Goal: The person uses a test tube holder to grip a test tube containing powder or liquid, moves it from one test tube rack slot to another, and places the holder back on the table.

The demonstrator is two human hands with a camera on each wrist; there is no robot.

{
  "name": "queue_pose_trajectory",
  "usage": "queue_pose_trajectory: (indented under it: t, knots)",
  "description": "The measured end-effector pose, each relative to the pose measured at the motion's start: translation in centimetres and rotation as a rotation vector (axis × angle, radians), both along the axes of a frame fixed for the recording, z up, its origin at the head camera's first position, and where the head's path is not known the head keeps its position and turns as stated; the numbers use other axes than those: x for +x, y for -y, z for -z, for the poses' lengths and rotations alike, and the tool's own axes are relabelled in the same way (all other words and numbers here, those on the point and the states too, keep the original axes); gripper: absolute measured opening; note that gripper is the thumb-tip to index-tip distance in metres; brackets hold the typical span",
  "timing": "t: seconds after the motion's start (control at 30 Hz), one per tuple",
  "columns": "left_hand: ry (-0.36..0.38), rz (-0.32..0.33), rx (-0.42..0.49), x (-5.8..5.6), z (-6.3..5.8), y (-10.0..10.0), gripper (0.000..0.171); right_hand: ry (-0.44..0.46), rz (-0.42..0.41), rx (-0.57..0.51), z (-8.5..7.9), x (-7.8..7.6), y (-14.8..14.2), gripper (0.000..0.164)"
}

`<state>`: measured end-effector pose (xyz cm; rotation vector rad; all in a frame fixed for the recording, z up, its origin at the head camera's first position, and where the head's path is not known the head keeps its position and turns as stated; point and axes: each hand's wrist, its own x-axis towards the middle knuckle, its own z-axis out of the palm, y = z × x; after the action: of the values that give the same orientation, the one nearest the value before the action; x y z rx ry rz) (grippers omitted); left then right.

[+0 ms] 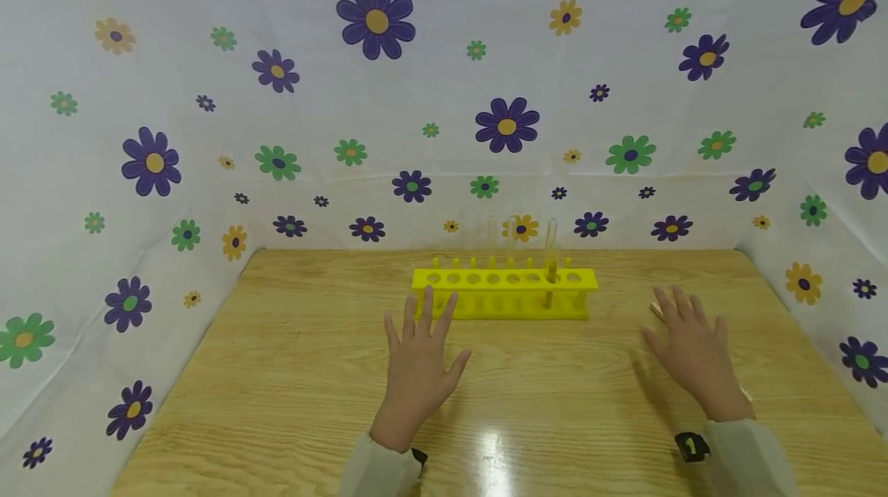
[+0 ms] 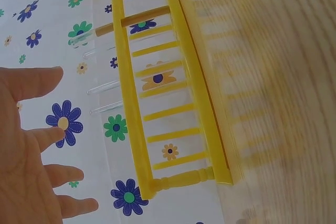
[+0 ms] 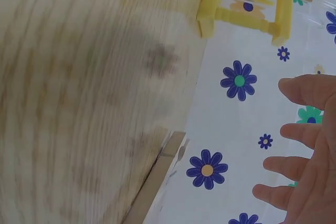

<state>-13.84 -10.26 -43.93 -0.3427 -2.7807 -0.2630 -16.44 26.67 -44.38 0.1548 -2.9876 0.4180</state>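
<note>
Yellow rack (image 1: 505, 286), long axis left-right, is lying beyond the nearer left hand (image 1: 418, 366); the right hand (image 1: 694, 350) is hovering to its right; we are seeing both grips empty, fingers apart.

A yellow rack (image 1: 502, 287) with eight round holes stands upright at the far middle. A glass tube (image 1: 551, 252) with brown contents rises from its right part; clear tubes (image 1: 492, 236) stand along its far edge. A pale wooden strip (image 3: 151, 186) lies farther right, partly hidden by the right hand (image 1: 694, 354)
</note>
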Motion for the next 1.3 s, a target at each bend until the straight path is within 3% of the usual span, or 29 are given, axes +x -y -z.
queue_pose_trajectory:
  t: [0.6, 1.3]
  knots:
    - [0.012, 0.003, -0.004, 0.2, -0.2, 0.2, 0.077, 0.03, 0.015, 0.012, 1.0, -0.9, -3.2, 0.065]
    - [0.015, 0.0, 0.004, 0.3, -0.4, 0.3, 0.075, 0.17, 0.016, 0.02, 1.9, -1.8, -5.9, 0.063]
